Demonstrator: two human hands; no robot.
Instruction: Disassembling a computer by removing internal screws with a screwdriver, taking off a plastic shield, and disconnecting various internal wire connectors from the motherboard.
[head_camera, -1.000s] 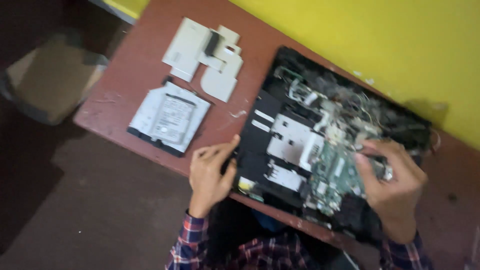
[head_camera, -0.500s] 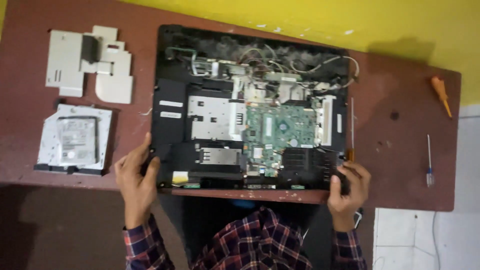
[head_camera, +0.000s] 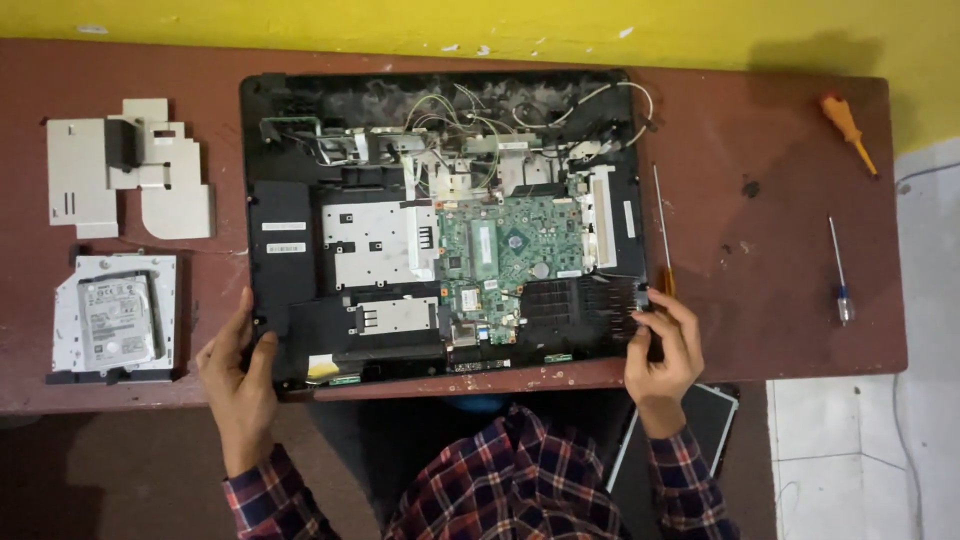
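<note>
A black opened laptop chassis (head_camera: 440, 225), its green circuit board (head_camera: 510, 250) and loose wires exposed, lies in the middle of a reddish-brown wooden table (head_camera: 780, 300). The left hand (head_camera: 238, 368) grips its lower left corner; the right hand (head_camera: 662, 345) grips the lower right. At far left lie grey metal cover plates (head_camera: 125, 165) and a silver hard drive (head_camera: 115, 318). An orange-handled screwdriver (head_camera: 846, 128) lies at upper right.

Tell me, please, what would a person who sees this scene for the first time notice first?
The opened laptop in the middle of the reddish-brown table draws the eye first, with its green circuit board and loose wires bare. The left hand and the right hand grip its two near corners. A hard drive lies at the left, and an orange-handled screwdriver at the far right.
</note>
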